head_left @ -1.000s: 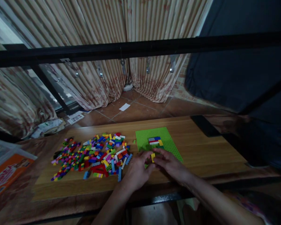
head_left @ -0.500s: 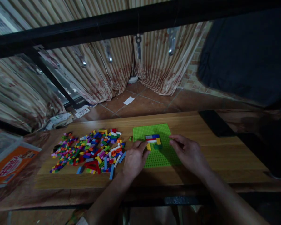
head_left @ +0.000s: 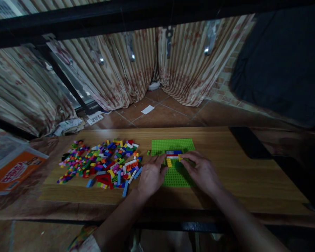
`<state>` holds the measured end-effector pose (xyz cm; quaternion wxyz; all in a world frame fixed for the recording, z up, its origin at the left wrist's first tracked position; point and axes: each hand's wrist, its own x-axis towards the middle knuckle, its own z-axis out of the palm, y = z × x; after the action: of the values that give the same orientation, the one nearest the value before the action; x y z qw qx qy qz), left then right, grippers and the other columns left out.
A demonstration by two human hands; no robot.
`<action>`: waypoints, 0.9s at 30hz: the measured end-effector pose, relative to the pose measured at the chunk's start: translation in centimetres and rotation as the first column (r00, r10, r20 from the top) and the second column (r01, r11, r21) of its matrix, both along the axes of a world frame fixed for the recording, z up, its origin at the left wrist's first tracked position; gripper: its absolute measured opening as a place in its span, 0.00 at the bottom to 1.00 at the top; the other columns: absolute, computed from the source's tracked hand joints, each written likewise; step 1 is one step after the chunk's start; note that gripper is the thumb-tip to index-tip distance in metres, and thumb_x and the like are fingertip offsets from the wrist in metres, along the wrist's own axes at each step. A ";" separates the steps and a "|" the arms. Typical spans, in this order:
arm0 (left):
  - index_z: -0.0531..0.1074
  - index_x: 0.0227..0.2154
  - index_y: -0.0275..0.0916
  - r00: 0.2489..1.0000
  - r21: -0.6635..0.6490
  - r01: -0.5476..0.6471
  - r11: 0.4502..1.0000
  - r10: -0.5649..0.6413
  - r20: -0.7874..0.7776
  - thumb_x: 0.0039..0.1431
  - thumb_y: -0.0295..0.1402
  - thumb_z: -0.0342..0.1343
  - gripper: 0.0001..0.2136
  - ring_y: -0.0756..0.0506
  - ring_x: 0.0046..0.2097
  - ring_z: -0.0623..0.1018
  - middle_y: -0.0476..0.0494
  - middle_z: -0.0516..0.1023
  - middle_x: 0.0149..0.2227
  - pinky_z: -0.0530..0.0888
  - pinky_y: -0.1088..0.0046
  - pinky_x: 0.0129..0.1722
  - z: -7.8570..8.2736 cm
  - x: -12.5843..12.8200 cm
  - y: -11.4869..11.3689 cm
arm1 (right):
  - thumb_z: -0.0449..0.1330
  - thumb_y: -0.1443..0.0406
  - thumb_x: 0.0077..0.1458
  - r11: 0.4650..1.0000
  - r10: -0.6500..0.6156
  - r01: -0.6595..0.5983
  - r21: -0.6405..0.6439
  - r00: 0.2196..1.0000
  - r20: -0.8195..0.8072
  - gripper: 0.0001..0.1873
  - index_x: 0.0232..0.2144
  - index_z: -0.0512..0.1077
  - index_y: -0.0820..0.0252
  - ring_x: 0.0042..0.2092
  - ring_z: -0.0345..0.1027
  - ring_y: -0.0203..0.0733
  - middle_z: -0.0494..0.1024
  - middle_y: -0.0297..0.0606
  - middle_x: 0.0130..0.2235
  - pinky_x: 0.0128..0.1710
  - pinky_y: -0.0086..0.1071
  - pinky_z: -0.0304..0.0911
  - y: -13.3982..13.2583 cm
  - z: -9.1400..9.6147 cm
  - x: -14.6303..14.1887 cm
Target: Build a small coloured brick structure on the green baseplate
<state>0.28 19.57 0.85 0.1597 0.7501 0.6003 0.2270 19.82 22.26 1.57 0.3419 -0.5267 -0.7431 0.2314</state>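
On the lime-green baseplate (head_left: 177, 178) sits a small build of toy bricks (head_left: 174, 153), with grey, blue, red and white rows. Below its left end shows a yellow brick (head_left: 169, 162), at the fingertips of my left hand (head_left: 152, 175); those fingers are curled against its left side. My right hand (head_left: 202, 169) pinches the right end of the build, where another yellow brick (head_left: 180, 157) shows between thumb and finger. The green brick at that corner is hidden or in shadow behind the right fingers.
A wide pile of loose mixed bricks (head_left: 102, 164) covers the table's left part. One small green brick (head_left: 148, 153) lies beside the baseplate. A dark phone-like slab (head_left: 249, 142) rests at the right. An orange-labelled plastic box (head_left: 14, 171) stands far left.
My right hand has moved left onto the build's right end. The yellow brick from my left hand is now against the build's left end. The view has shifted slightly.
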 end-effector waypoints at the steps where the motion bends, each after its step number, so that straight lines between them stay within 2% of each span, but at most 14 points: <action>1: 0.65 0.55 0.40 1.000 -0.003 -0.005 1.000 0.005 0.005 0.59 0.28 0.54 0.20 0.41 0.49 0.75 0.39 0.75 0.49 0.72 0.61 0.50 -0.1 0.0 0.0 | 0.55 0.62 0.58 0.999 0.025 -0.025 0.028 1.000 0.017 0.11 0.37 0.77 0.55 0.42 0.70 0.44 0.77 0.39 0.39 0.44 0.39 0.65 0.1 -0.2 -0.3; 8: 0.65 0.55 0.39 1.000 -0.014 -0.003 1.000 0.003 0.014 0.59 0.27 0.53 0.20 0.41 0.48 0.75 0.39 0.75 0.47 0.73 0.61 0.48 -0.2 0.0 0.2 | 0.59 0.62 0.56 0.987 0.082 -0.102 0.123 0.984 0.159 0.10 0.39 0.78 0.53 0.47 0.66 0.47 0.74 0.41 0.45 0.47 0.43 0.63 0.0 -1.4 -1.6; 16: 0.66 0.56 0.38 0.998 -0.015 0.009 1.000 -0.008 0.069 0.59 0.26 0.51 0.21 0.41 0.49 0.75 0.38 0.76 0.47 0.73 0.61 0.50 -0.2 -0.1 0.1 | 0.59 0.62 0.56 0.982 0.061 -0.093 0.166 0.979 0.193 0.10 0.40 0.78 0.52 0.47 0.64 0.48 0.73 0.42 0.46 0.47 0.44 0.62 -0.2 -2.2 -2.1; 21: 0.67 0.54 0.41 0.977 -0.014 -0.025 1.000 0.027 0.213 0.59 0.26 0.49 0.19 0.45 0.46 0.77 0.43 0.78 0.46 0.74 0.67 0.48 -0.1 0.0 0.2 | 0.58 0.63 0.57 0.978 0.056 -0.100 0.184 0.972 0.230 0.11 0.40 0.78 0.51 0.47 0.63 0.48 0.73 0.42 0.46 0.46 0.44 0.62 -0.4 -1.9 -2.3; 27: 0.69 0.53 0.44 0.965 -0.042 -0.054 0.998 0.063 0.256 0.60 0.30 0.51 0.17 0.45 0.44 0.78 0.47 0.80 0.44 0.75 0.67 0.47 -0.5 0.3 0.3 | 0.58 0.63 0.58 0.975 0.043 -0.102 0.199 0.958 0.283 0.10 0.39 0.78 0.52 0.47 0.62 0.49 0.74 0.42 0.46 0.47 0.43 0.61 -0.7 -1.4 -2.3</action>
<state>0.61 19.83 0.37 0.2425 0.6933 0.6002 0.3166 17.50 21.59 0.15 0.2799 -0.4867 -0.8229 0.0878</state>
